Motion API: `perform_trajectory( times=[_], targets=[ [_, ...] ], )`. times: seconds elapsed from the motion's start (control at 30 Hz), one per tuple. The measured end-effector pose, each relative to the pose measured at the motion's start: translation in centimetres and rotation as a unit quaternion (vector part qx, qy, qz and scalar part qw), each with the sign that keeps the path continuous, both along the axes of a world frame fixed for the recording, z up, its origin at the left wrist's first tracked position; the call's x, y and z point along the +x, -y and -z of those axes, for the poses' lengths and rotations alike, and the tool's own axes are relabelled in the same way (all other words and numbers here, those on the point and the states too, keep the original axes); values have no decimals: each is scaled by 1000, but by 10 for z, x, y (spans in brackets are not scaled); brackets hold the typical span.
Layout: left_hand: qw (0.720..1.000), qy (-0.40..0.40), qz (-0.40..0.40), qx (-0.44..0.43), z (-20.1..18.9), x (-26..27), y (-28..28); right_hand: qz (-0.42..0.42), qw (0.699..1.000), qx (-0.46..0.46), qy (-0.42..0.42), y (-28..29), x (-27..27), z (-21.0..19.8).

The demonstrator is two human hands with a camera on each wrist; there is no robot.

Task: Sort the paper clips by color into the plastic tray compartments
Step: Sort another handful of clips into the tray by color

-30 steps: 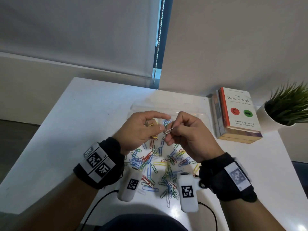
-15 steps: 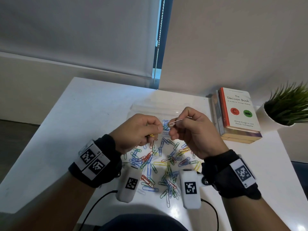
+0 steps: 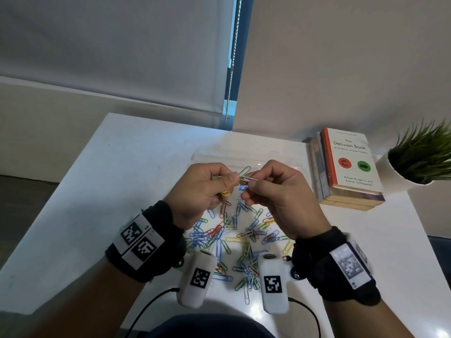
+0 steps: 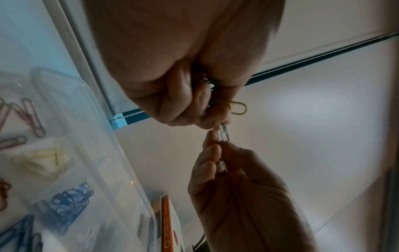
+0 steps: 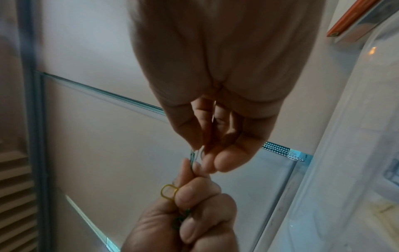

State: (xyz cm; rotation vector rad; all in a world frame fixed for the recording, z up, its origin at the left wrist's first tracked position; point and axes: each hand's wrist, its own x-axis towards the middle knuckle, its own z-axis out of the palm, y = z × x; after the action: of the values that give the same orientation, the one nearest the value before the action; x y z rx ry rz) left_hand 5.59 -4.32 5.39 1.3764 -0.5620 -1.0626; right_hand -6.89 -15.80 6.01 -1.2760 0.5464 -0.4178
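Both hands hover above a loose pile of coloured paper clips [image 3: 234, 237] on the white table. My left hand [image 3: 231, 178] keeps a yellow clip [image 3: 225, 193] and green clips [image 5: 181, 218] in its curled fingers. Its thumb and forefinger also pinch one end of a pale clip [image 3: 246, 178]. My right hand [image 3: 253, 184] pinches the other end of that clip. The clear plastic tray [image 3: 219, 156] lies just beyond the hands. In the left wrist view, its compartments hold blue clips [image 4: 69, 201] and yellow clips [image 4: 41, 162].
A stack of books [image 3: 349, 167] lies right of the tray, with a potted plant [image 3: 419, 159] beyond it. Two white camera units [image 3: 197, 279] [image 3: 273, 284] with cables hang under my wrists. The table's left edge runs diagonally beside my left arm.
Half a second ago my right hand held the pale clip alone, apart from the left. The hands have since closed together, and the left fingertips now pinch the clip too.
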Motion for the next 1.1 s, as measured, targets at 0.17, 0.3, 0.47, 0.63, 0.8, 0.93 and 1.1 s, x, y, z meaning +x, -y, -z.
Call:
perform_trajectory(
  times=[0.17,0.3,0.47,0.63,0.8,0.93,1.1],
  targets=[
    [1000,13,8,7,0,1,-1,-19,991,-128,-41,1,-2,-2],
    [1000,-1,5,12,0,0,-1,-28,976,-206,-69,2,-2,-5],
    [1000,9,6,23,-2,1,-1,-20,976,-203,-74,3,-3,-8],
    [1000,16,8,25,-4,1,-1,-32,981,-178,-71,5,-6,-10],
    [1000,-2,16,21,-7,1,-1,-40,994,-94,-50,5,-4,-10],
    [999,27,20,20,-6,-1,-5,-23,999,-20,-22,5,-4,-9],
    [989,142,32,19,-10,-5,-5,-9,999,46,-3,0,-2,-10]
  ],
)
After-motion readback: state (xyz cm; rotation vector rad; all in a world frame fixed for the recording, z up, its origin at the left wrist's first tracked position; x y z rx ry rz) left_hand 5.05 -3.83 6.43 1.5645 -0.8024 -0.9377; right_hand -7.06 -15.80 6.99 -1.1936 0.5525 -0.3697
